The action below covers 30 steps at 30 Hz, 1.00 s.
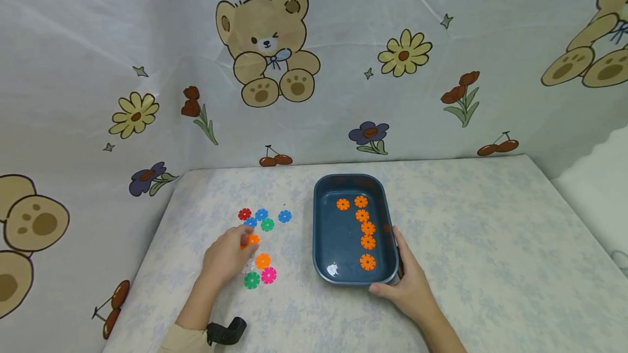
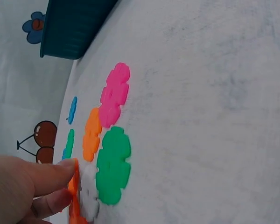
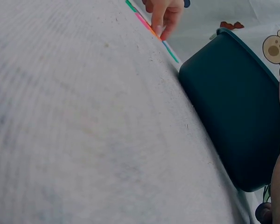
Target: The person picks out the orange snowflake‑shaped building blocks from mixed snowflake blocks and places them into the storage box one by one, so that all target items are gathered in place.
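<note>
My left hand (image 1: 228, 257) is over a loose group of flower-shaped plastic discs on the table, pinching an orange disc (image 2: 74, 189) between thumb and fingers. Close by lie another orange disc (image 1: 263, 261), a pink disc (image 1: 269, 275), a green disc (image 1: 252, 280) and a whitish clear disc (image 2: 88, 191). My right hand (image 1: 404, 282) grips the near right corner of a dark blue rectangular tub (image 1: 326, 249), thumb at the front and fingers along its side. Several orange discs (image 1: 368, 242) lie inside the tub, mostly along its right half.
Beyond my left hand are a red disc (image 1: 244, 214), blue discs (image 1: 285, 216) and a green disc (image 1: 267, 225). A pale patterned cloth covers the table (image 1: 490, 244). Behind it hangs a sheet (image 1: 343, 42) printed with bears and flowers. A black strap (image 1: 225, 332) circles my left wrist.
</note>
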Motion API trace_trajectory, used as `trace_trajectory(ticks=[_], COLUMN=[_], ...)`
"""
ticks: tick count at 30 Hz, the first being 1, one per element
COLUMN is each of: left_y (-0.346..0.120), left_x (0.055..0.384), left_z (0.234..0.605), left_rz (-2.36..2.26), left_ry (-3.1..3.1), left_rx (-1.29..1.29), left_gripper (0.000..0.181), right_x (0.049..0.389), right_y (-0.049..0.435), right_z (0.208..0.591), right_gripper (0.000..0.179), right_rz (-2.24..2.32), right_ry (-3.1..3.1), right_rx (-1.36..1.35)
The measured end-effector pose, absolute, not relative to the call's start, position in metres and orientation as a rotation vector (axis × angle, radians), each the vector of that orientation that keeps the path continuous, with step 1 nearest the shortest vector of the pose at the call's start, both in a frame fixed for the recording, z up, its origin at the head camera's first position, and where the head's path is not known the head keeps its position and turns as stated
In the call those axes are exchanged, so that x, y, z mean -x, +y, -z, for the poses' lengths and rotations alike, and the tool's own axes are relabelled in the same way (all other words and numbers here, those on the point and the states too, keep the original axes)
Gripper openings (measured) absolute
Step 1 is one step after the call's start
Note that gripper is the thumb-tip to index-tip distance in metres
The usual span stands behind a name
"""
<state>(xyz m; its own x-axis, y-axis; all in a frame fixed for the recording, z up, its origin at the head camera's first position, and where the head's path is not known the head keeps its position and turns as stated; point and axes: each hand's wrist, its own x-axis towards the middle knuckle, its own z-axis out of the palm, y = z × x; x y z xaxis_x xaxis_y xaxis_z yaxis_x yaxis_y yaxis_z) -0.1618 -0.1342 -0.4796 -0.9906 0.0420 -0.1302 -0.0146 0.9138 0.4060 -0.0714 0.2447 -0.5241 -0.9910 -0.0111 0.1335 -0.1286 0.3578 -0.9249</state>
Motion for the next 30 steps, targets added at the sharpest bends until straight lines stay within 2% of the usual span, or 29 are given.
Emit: trace_trajectory(ticks=[9,24,30], left_y=[-0.131,-0.127,-0.111], left_x=[0.162,0.159,0.160], left_z=[0.478,0.476,0.461], left_rz=[-0.661,-0.673,-0.812], left_ry=[2.884,2.882,2.900], left_rx=[0.073,-0.082,-0.155], left_gripper=[0.035,0.031,0.025], right_x=[0.071,0.071,0.070], right_y=[0.245,0.244,0.245], right_z=[0.526,0.526,0.525], right_gripper=[0.129,0.129,0.129], right_rz=[-1.711,-1.706,-1.701], right_ry=[-2.499,-2.499,-2.505], right_rx=[-0.135,-0.128,-0.130])
